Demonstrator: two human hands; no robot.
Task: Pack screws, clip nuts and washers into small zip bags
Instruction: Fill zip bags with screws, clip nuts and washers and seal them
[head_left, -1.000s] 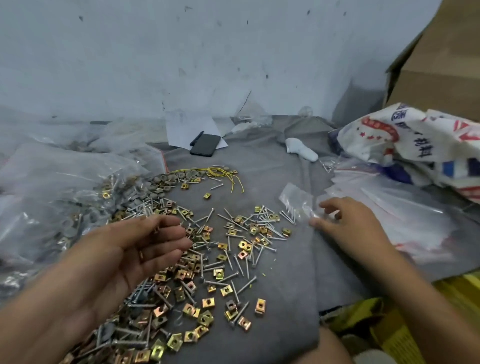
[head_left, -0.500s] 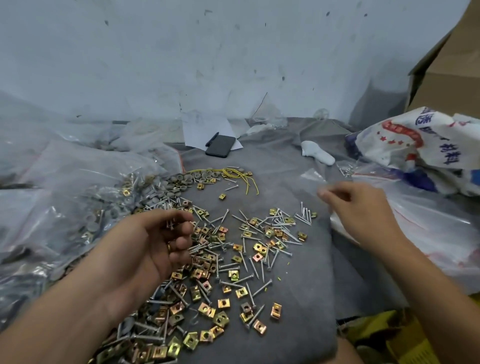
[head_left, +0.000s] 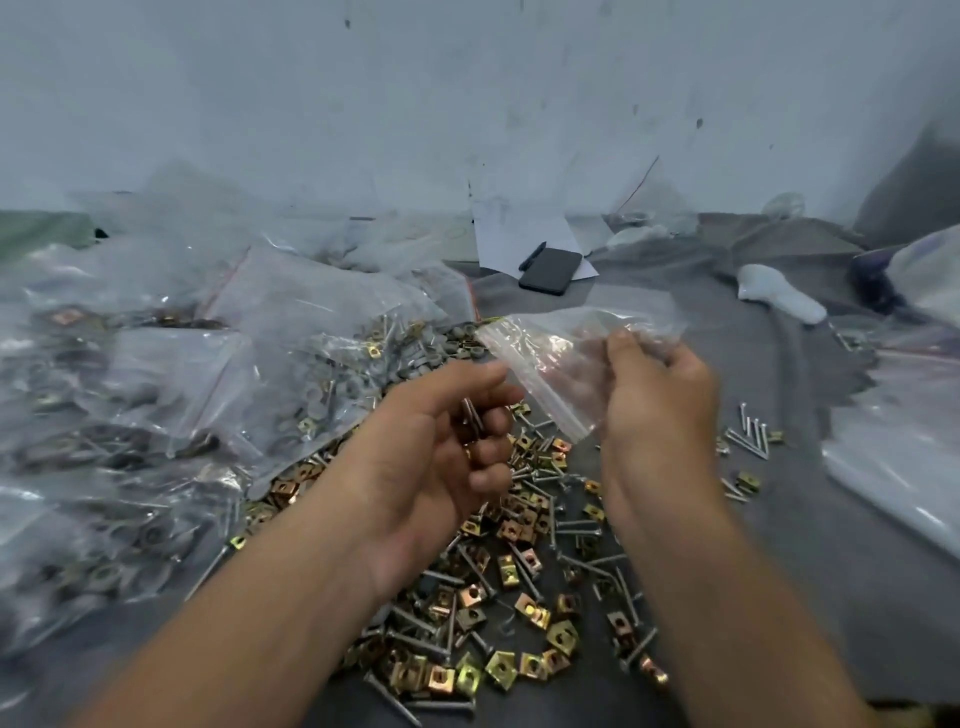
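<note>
The right hand (head_left: 657, 410) pinched a small clear zip bag (head_left: 561, 364) by its upper part, holding it in the air above the scattered hardware; nothing could be made out inside it. The left hand (head_left: 441, 457) was cupped just beside the bag's left corner, fingers curled around a few screws (head_left: 472, 415) that stood up between them.

Below both hands, loose screws and brass-coloured clip nuts (head_left: 519, 623) lay mixed on the grey cloth (head_left: 805, 571). A small row of screws (head_left: 750, 434) lay apart to the right.

To the left, large clear bags (head_left: 291, 364) were heaped together, one holding grey washers mixed with screws and clip nuts at its mouth. Others toward the left edge (head_left: 104, 519) held hardware too blurred to tell apart.

A stack of flat clear bags (head_left: 898, 467) lay at the right edge. Farther back, a dark phone (head_left: 551, 270) and a pen rested on white paper (head_left: 524, 234) near the wall.
</note>
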